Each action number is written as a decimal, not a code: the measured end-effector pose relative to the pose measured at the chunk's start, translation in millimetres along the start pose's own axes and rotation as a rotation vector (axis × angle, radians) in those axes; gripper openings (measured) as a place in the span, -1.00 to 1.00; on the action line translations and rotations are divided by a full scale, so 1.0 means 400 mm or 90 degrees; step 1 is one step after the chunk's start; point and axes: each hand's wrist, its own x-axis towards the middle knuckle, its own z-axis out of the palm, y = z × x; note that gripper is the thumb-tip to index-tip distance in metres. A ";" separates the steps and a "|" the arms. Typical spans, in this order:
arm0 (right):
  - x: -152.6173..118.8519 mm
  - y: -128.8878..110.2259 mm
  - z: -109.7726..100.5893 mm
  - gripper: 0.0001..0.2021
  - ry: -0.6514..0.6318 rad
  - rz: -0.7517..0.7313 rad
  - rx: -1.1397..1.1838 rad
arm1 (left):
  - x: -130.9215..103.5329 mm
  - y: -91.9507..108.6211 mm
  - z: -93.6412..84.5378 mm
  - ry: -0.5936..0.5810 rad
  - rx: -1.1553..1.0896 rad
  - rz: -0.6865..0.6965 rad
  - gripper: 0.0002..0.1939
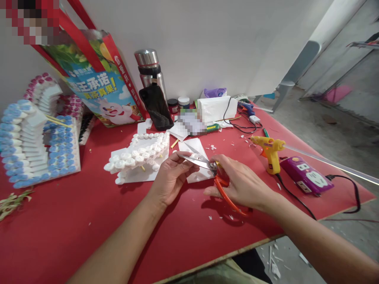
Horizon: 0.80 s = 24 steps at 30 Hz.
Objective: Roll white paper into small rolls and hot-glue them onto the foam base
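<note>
Orange-handled scissors (227,197) are in my right hand (244,183), their blades reaching left across my left fingers. My left hand (171,175) is closed in a pinch just under the blades; what it holds, if anything, I cannot make out. Under and behind my hands lies white paper (194,146) with small white scraps around it. Left of my left hand stands a white model (139,154), a curved row of white rosette-like pieces on a flat white base with thin yellow sticks beneath.
A yellow glue gun (269,152) and a purple power strip (306,175) with cords lie at right. Behind are a black phone (155,106), a steel thermos (147,59) and a printed bag (97,86). Blue-and-white models (62,146) stand at left. The red table's edge (237,249) is nearest me.
</note>
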 end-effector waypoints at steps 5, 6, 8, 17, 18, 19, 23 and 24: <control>0.000 -0.003 -0.006 -0.42 -0.002 -0.005 0.007 | -0.001 0.003 0.006 0.018 0.019 0.008 -0.78; 0.000 -0.004 -0.008 -0.43 -0.005 -0.008 0.007 | -0.001 0.003 0.006 0.020 0.020 0.010 -0.78; 0.000 -0.005 -0.010 -0.43 -0.013 -0.014 0.006 | -0.001 0.002 0.006 0.019 0.018 0.010 -0.78; -0.002 -0.006 0.008 -0.38 -0.012 -0.009 -0.009 | -0.001 0.001 0.013 0.020 0.022 0.028 -0.82; -0.003 -0.006 0.010 -0.38 -0.011 -0.006 -0.011 | -0.001 0.001 0.014 0.019 0.023 0.028 -0.82; -0.003 -0.007 0.011 -0.39 -0.010 -0.003 -0.013 | -0.002 0.001 0.014 0.019 0.024 0.027 -0.82; -0.008 -0.012 0.017 -0.41 0.000 0.003 -0.007 | -0.003 0.001 0.015 0.025 0.027 0.019 -0.83; -0.010 -0.011 0.019 -0.41 0.001 0.002 0.002 | -0.003 0.001 0.015 0.027 0.029 0.018 -0.83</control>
